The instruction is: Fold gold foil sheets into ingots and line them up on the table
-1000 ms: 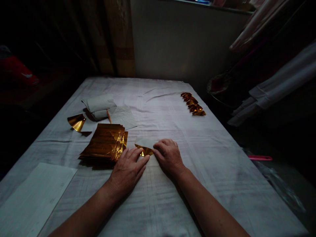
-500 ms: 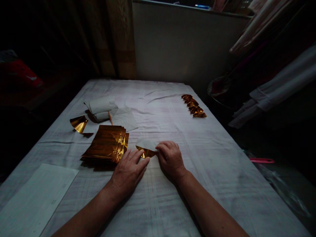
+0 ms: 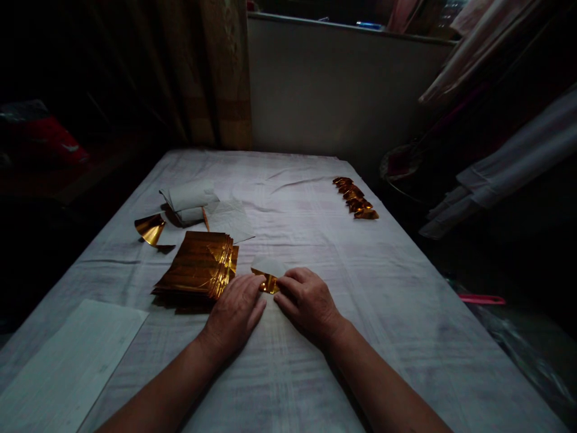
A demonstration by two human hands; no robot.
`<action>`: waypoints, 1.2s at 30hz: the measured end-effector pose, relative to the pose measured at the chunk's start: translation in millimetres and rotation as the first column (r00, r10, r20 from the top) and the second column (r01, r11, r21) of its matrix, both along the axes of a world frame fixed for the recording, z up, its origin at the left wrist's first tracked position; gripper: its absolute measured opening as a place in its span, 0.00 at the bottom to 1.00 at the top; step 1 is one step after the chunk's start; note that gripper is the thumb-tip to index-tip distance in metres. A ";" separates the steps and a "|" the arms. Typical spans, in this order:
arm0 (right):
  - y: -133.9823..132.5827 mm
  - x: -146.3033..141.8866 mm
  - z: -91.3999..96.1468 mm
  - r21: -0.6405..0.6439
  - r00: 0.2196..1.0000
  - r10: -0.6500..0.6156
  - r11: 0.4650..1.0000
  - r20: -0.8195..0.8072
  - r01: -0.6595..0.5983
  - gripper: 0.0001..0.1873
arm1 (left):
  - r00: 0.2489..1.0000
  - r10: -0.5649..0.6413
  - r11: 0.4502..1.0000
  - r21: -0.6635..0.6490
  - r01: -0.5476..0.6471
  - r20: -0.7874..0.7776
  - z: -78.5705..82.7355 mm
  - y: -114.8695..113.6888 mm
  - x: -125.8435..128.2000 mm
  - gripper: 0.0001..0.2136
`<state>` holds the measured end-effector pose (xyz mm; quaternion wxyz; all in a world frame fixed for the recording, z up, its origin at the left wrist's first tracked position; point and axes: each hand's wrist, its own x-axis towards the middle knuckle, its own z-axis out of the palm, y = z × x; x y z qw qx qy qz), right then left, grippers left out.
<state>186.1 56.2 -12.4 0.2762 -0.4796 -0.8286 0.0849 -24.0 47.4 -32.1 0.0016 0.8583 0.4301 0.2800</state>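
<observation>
Right hand [image 3: 311, 305] shifted inward since the earlier frame, its fingertips now close beside those of the left hand [image 3: 235, 310]. Between them, just beyond both sets of fingertips, lies the part-folded foil sheet [image 3: 268, 264], pale face away from the person, gold band nearer. Its long axis runs from left to right, across the line of both forearms; neither hand is nearer, since each touches the gold band. Right grip: thumb and forefinger closed on the band near its right end. Left grip: fingertips laid at the band's left; whether they pinch or merely press cannot be told. Main obstruction: the gold foil stack [image 3: 195, 263], just beside the left fingers on their outer side, which would seem to limit leftward travel. Behind the stack lie a curled foil offcut [image 3: 151, 229] and a crumpled paper wrapper [image 3: 189, 195]; a white sheet [image 3: 74, 361] occupies the near left of the cloth-covered bench [image 3: 374, 325], and folded foil pieces [image 3: 356, 198] form a row at the far right.
</observation>
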 end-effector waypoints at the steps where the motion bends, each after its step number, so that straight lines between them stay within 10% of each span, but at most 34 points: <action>1: -0.4 -0.7 0.8 -0.003 1.000 -0.010 1.000 0.013 0.010 0.08 | 1.000 0.019 1.000 -0.023 -0.019 0.018 -0.6 1.6 -0.4 0.17; 15: -3.4 -17.9 3.2 -0.005 0.966 -0.178 0.983 0.188 0.182 0.11 | 0.993 0.095 0.993 -0.067 -0.100 -0.076 9.6 8.8 4.4 0.17; 36: 3.5 10.0 9.8 -0.020 0.994 0.032 0.999 0.100 -0.030 0.07 | 0.996 0.050 0.995 -0.086 -0.056 -0.074 20.7 9.9 6.6 0.09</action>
